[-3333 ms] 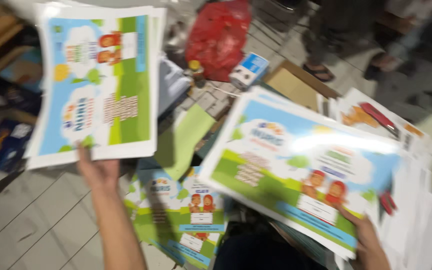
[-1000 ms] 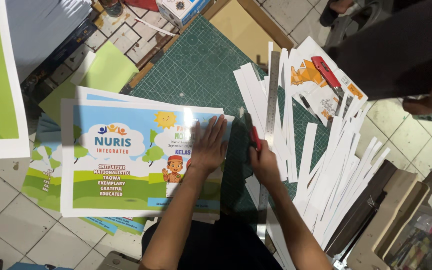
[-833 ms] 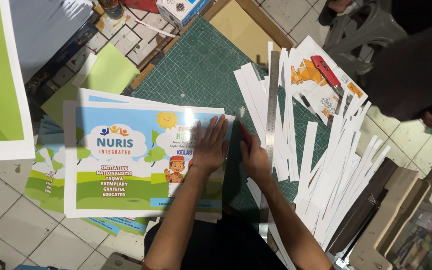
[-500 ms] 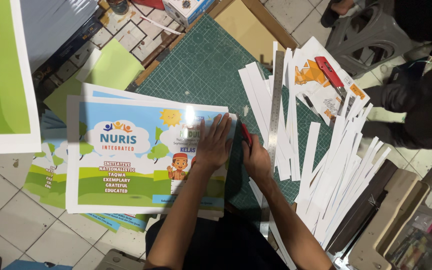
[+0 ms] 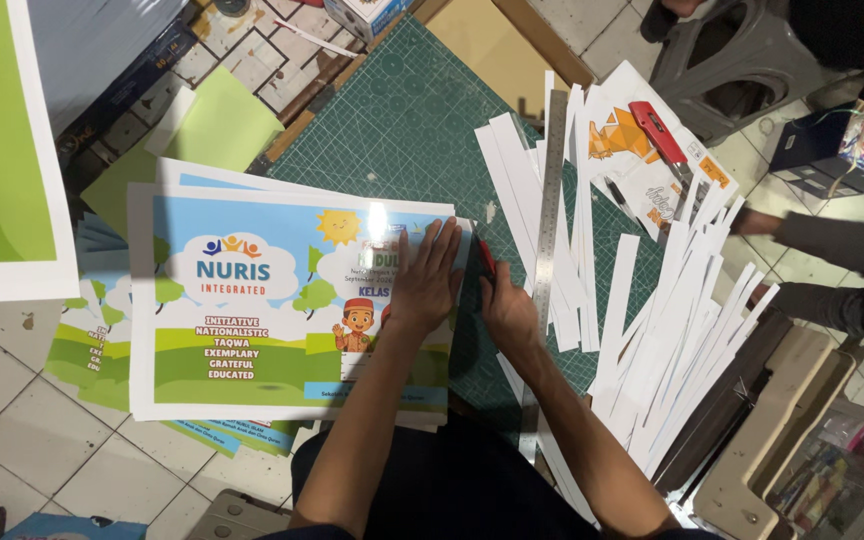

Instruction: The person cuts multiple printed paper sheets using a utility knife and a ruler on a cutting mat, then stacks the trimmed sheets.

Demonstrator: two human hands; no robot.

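My left grip (image 5: 430,283) lies flat and open, fingers spread, pressing down on the right edge of the top printed sheet (image 5: 282,300), a glossy page with blue sky, green grass and a cartoon child. My right grip (image 5: 507,312) sits just beside it on the green cutting mat (image 5: 402,120), fingers curled around a small red cutter (image 5: 487,258) whose tip meets the sheet's right edge. That sheet tops a stack of similar prints, with more copies fanned out below on the tiled floor (image 5: 12,440). Just right of my right grip a long steel ruler (image 5: 549,210) lies along the mat, among a wide spread of white paper strips (image 5: 672,330). A second red cutter (image 5: 660,133) rests on printed scraps further right. A light green sheet (image 5: 217,125) sits beyond the stack, and another large print (image 5: 2,150) fills the left edge of my view.
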